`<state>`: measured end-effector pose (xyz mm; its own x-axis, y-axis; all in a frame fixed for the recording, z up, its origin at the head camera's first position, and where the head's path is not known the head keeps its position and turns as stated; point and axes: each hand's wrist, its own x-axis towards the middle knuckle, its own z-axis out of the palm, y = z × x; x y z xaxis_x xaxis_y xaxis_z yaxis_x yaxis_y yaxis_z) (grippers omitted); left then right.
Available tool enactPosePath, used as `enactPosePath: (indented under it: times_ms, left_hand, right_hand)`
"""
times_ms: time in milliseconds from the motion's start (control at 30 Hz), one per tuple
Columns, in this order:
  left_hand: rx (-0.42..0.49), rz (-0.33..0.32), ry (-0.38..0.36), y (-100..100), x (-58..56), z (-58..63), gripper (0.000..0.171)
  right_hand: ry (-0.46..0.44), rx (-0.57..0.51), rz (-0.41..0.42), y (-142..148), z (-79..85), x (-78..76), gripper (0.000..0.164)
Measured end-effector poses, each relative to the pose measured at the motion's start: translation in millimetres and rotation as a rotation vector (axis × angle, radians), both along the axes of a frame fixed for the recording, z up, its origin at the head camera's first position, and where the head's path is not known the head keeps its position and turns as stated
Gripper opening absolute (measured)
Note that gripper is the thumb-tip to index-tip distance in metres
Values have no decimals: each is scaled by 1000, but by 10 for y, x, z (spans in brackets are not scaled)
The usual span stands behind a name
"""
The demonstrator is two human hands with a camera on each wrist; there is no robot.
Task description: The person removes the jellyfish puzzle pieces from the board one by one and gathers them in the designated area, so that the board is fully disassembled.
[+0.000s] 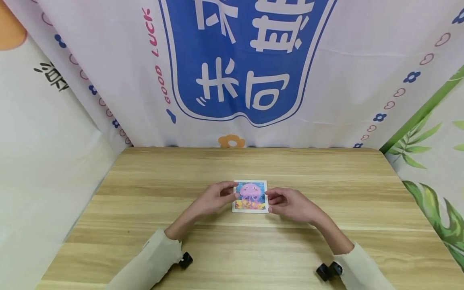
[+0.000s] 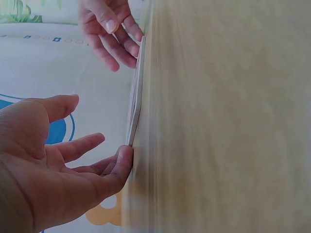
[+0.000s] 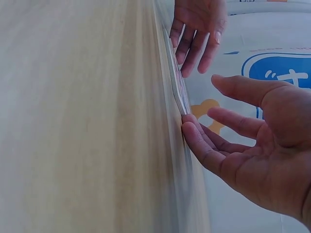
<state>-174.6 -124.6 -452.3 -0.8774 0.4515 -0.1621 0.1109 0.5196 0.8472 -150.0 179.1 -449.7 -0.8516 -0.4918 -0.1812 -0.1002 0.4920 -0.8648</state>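
Observation:
A thin square picture board (image 1: pixel 251 196) with a white border and a pink jellyfish on it lies flat on the wooden table. At its left edge is my left hand (image 1: pixel 216 197), fingers relaxed and fingertips touching the rim. On the opposite side my right hand (image 1: pixel 294 204) touches the right edge with its fingertips. From the left wrist, the board (image 2: pixel 136 92) appears edge-on, and the thumb of my left hand (image 2: pixel 63 160) stands away from it. The right wrist view likewise shows the thumb of my right hand (image 3: pixel 262 141) raised off the board (image 3: pixel 178 80).
Light wood grain covers the tabletop (image 1: pixel 232 249). A white printed cloth (image 1: pixel 348 80) with a blue sign hangs behind its far edge, and pale cloths with prints hang at both sides. Black devices (image 1: pixel 186 260) sit at the cuffs of the pale sleeves (image 1: pixel 152 257).

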Motion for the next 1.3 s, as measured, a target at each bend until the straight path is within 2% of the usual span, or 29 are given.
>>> enactPosePath:
  times_ms: [267,433,567,667,900,1133,1300]
  left_hand:
    - [-23,-26,25,-10,-9,2,52]
    - [-84,-86,139,-41,-24,8,51]
    - [-166,-98,221,-64,-20,31,50]
    - [-221,-104,237,-76,-19,55,51]
    - [-309,-187,291,-94,-33,76,49]
    - [-344,-202,274,-89,-38,77,48]
    - [-352,-224,308,-96,-56,108,45]
  right_hand:
    - [23,23,16,8,0,-37,47]
    - [99,53,20,-50,22,-50,45]
    - [155,88,6,-115,34,-77,42]
    - [200,122,-4,-174,36,-111,41]
    - [254,183,-17,-321,37,-231,39]
    - [287,182,19,-434,20,-340,33]
    - [276,195,19,-517,36,-431,32]
